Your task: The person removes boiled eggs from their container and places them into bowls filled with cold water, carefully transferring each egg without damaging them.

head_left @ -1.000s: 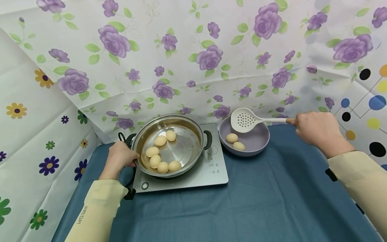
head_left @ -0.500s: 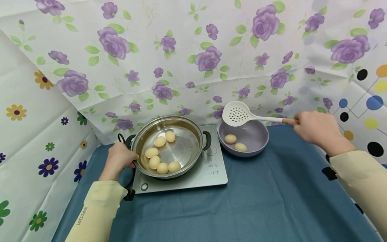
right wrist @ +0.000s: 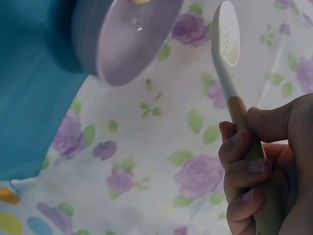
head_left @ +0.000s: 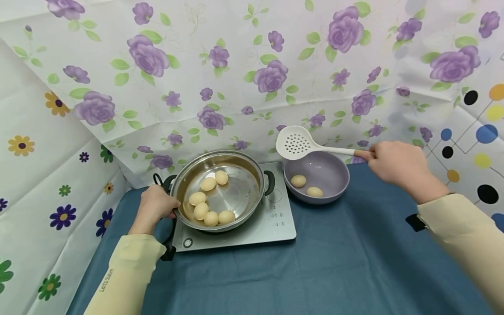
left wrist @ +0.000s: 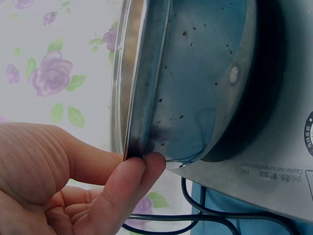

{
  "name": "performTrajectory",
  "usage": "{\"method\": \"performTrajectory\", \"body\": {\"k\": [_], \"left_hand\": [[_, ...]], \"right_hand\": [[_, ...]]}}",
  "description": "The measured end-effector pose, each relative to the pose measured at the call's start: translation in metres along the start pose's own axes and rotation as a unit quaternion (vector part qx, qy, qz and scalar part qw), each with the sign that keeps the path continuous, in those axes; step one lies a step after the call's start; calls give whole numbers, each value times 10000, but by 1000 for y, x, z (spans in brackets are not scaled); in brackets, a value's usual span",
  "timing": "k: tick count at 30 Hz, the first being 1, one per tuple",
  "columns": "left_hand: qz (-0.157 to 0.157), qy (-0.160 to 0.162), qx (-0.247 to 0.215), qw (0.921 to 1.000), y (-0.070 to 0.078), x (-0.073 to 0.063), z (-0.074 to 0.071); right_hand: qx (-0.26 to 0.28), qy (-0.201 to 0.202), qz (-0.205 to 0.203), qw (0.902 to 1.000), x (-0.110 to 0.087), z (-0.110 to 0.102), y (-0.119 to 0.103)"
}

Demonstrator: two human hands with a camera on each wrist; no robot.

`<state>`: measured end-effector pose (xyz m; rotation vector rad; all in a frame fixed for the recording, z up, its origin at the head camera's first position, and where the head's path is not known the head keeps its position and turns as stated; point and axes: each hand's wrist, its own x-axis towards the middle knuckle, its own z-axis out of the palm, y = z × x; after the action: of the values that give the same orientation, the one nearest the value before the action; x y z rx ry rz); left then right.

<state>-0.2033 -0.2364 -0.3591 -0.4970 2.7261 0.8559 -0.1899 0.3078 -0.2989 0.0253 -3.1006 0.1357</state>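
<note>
My left hand [head_left: 155, 204] pinches the rim of a stainless steel pot [left wrist: 142, 73] near its left black handle, thumb on one side and fingers on the other in the left wrist view. Several pale eggs [head_left: 201, 211] lie inside the pot, mostly along its left and near sides. My right hand [head_left: 397, 166] grips the wooden handle of a white skimmer [head_left: 293, 143]; its perforated head carries nothing and hangs above the far left rim of a purple bowl [head_left: 334, 175]. Two eggs [head_left: 314, 192] rest in that bowl.
Under the pot is a silver induction cooker [head_left: 252, 238], with the bowl close to its right edge. A black cord [left wrist: 195, 215] runs near my left hand. Blue cloth [head_left: 275, 280] covers the table, and a flowered sheet [head_left: 236, 57] rises behind.
The skimmer in my right hand has moved left and a little up, from over the bowl toward the pot. The two bowl eggs have shifted slightly apart. My left hand stays at the rim.
</note>
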Motion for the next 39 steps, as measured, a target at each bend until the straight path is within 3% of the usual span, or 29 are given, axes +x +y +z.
{"method": "performTrajectory", "body": {"k": [14, 23, 29, 39], "left_hand": [[65, 25, -21, 10000, 2, -2, -2], [65, 39, 15, 10000, 0, 1, -2], [106, 7, 59, 9999, 1, -1, 0], [99, 57, 89, 9999, 3, -3, -2]], "right_hand": [[-145, 576, -312, 9977, 12, -4, -68], [-381, 926, -637, 9929, 13, 2, -126], [-760, 1157, -954, 9858, 10, 14, -150], [-1141, 2087, -1483, 9599, 11, 33, -166]]}}
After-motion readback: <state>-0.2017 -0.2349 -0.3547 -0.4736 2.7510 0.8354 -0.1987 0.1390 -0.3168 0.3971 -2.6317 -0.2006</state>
